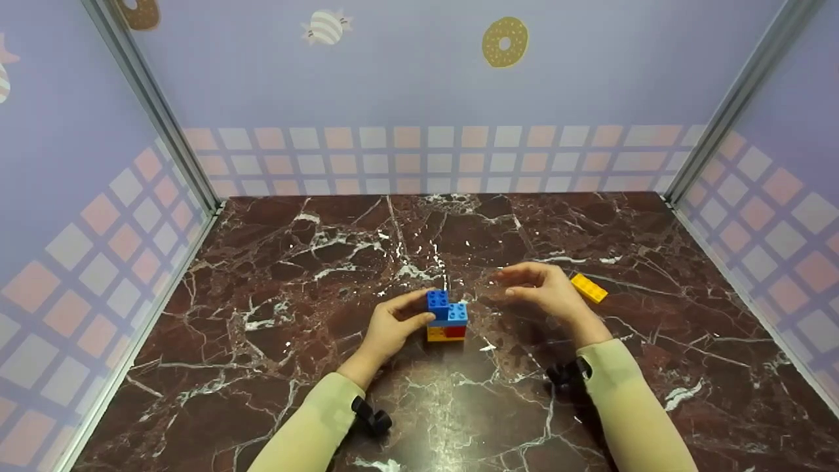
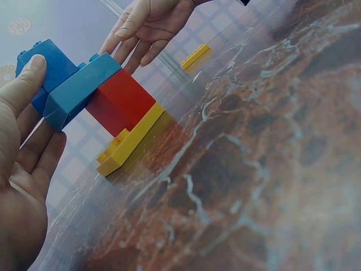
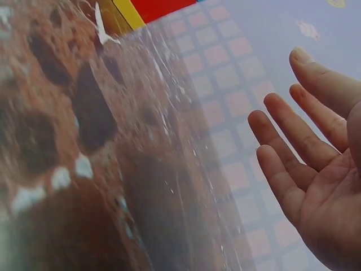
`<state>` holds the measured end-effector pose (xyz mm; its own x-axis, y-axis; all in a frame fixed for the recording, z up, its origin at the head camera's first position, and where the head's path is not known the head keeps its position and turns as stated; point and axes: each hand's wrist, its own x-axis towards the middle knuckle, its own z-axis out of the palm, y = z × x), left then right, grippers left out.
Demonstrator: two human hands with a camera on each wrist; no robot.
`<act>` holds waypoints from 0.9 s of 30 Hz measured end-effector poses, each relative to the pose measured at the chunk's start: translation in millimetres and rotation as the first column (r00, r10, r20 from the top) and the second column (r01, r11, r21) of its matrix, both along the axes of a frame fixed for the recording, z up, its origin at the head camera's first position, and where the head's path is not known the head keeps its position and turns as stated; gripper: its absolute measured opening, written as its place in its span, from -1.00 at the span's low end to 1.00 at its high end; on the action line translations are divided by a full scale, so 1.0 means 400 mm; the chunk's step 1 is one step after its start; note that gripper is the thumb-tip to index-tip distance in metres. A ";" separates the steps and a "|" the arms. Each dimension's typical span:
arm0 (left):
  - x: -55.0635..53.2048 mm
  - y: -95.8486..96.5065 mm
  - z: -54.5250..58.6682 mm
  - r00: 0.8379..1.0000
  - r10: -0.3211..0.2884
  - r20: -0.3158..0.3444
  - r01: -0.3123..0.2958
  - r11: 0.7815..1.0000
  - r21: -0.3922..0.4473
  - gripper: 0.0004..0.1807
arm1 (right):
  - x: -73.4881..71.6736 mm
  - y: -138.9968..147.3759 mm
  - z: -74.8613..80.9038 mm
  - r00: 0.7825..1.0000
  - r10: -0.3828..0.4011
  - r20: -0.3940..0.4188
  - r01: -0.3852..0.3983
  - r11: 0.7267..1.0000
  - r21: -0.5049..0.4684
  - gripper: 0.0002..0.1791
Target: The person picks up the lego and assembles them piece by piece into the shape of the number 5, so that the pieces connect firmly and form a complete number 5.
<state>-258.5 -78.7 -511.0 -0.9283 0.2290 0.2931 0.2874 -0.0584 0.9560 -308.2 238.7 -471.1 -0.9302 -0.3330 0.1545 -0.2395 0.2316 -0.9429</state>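
Note:
In the middle of the table stands a small stack of toy building bricks. Its yellow base (image 2: 135,144) carries a red brick (image 2: 124,101) at one end, with a light blue brick (image 2: 84,84) lying across above. On the left end of that sits a dark blue brick (image 1: 437,301). My left hand (image 1: 387,328) pinches the dark blue brick from the left, thumb on the near side and fingers behind. To the right of the stack, my right hand (image 1: 550,295) hovers over the table, fingers loosely extended and holding nothing, also seen in the right wrist view.
A loose yellow brick (image 1: 588,288) lies on the table just beyond my right hand. The brown marbled tabletop (image 1: 262,393) is enclosed at the back and sides by patterned lilac panels (image 1: 419,92). Each wrist wears a black strap-on mount (image 1: 372,418).

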 end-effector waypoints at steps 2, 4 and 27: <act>0.000 -0.001 0.000 1.000 0.000 -0.001 0.000 1.000 -0.001 -0.45 | -0.002 0.010 -0.001 1.000 -0.016 0.006 0.016 0.999 -0.032 -0.58; -0.001 0.000 0.000 1.000 0.001 -0.001 -0.001 1.000 -0.001 -0.45 | -0.004 0.021 -0.001 0.999 -0.032 0.010 0.032 0.997 -0.068 -0.57; -0.003 0.000 -0.007 1.000 0.013 0.002 -0.013 1.000 0.000 -0.47 | -0.020 0.186 0.015 0.971 -0.239 -0.029 0.238 0.971 -0.029 -0.47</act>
<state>-259.9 -78.6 -513.9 -0.9317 0.2168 0.2915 0.2865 -0.0547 0.9565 -316.1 313.0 -465.2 -0.9768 -0.0975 0.1907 -0.2100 0.2615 -0.9421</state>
